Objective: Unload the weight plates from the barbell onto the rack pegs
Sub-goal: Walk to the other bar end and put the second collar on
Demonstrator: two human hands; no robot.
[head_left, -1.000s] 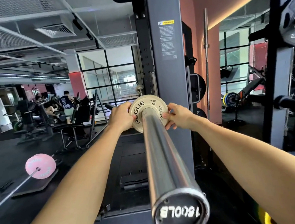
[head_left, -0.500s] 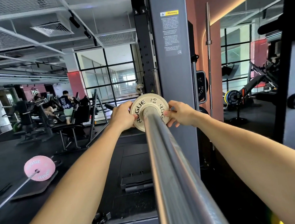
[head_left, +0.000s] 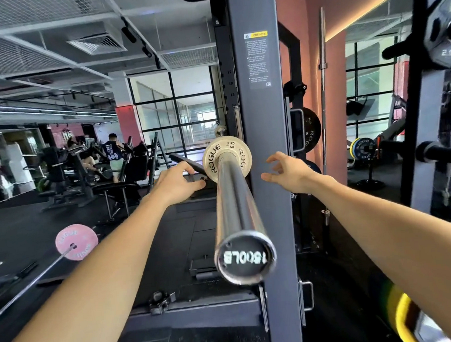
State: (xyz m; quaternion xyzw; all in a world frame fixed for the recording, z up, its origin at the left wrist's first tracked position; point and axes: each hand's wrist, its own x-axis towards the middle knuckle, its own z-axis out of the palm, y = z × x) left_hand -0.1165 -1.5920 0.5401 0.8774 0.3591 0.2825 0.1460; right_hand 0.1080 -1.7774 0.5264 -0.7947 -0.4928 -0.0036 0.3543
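A chrome barbell sleeve [head_left: 235,205] points straight at me, its end cap [head_left: 245,258] reading 1500LB. A small cream Rogue plate [head_left: 212,158] sits far up the sleeve, against the grey rack upright [head_left: 265,140]. My left hand [head_left: 177,184] hovers just left of and below the plate, fingers apart, touching nothing. To the plate's right, my right hand [head_left: 286,170] is spread with curled fingers and holds nothing. A black 2.5 kg plate [head_left: 447,32] hangs on a rack peg at the upper right. A bare black peg [head_left: 444,153] sticks out below it.
A pink Rogue plate [head_left: 76,242] on another bar lies on the floor at the left. Black plates [head_left: 311,129] hang on the rack behind the upright. A yellow-green plate [head_left: 403,316] shows at the bottom right. People and machines fill the far left.
Both hands have let go of the cream plate and drawn back and apart from it. The plate stays where it was on the sleeve.
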